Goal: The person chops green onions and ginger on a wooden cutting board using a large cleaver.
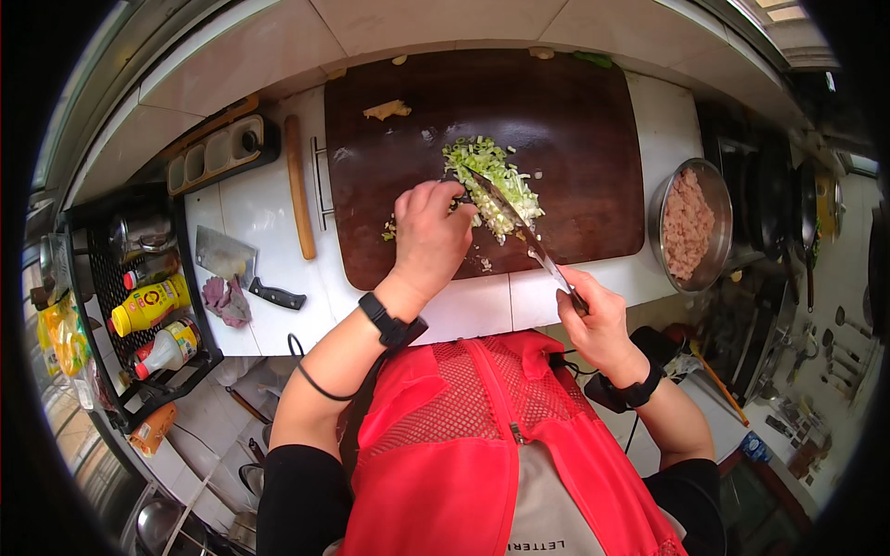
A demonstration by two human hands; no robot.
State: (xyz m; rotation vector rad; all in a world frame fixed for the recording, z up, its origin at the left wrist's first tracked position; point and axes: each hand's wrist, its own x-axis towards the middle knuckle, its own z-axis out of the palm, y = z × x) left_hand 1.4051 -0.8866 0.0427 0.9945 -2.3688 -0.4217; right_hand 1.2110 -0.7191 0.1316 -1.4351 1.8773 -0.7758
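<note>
My right hand (591,316) grips the handle of a kitchen knife (518,222), whose blade points up and left across the board. The blade lies over a heap of chopped scallions (497,177), green at the far end and paler toward me. Left of the blade, my left hand (434,226) is bent over the board with thumb and index finger apart; no object shows between them. A few scallion bits lie under and beside that hand. All this is on a dark brown cutting board (584,146) with a metal handle (319,182) at its left side.
A piece of ginger (387,110) lies far left on the board. Right of it stands a metal bowl of minced meat (688,226). At left are a rolling pin (299,187), a cleaver (229,254), a purplish cloth (227,301), a seasoning box (215,156) and a black bottle rack (111,229).
</note>
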